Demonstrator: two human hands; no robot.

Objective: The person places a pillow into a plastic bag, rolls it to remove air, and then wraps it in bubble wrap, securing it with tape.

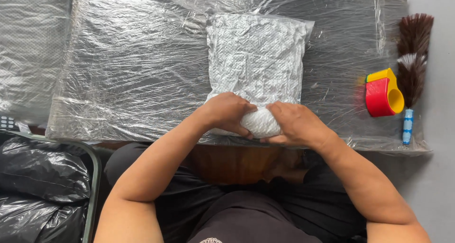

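A clear plastic bag filled with white textured material (256,58) lies on a board wrapped in shiny plastic film (132,67). The bag's near end is rolled or bunched into a white lump. My left hand (226,113) grips that lump from the left. My right hand (294,124) clasps it from the right, fingers curled around it. Both hands sit at the board's near edge, touching each other's side of the roll.
A red and yellow tape dispenser (383,97) rests at the board's right end, beside a brown feather duster (413,58) with a blue-white handle. Black plastic bags (42,186) fill a metal-framed bin at lower left. Another film-wrapped bundle (28,49) lies at far left.
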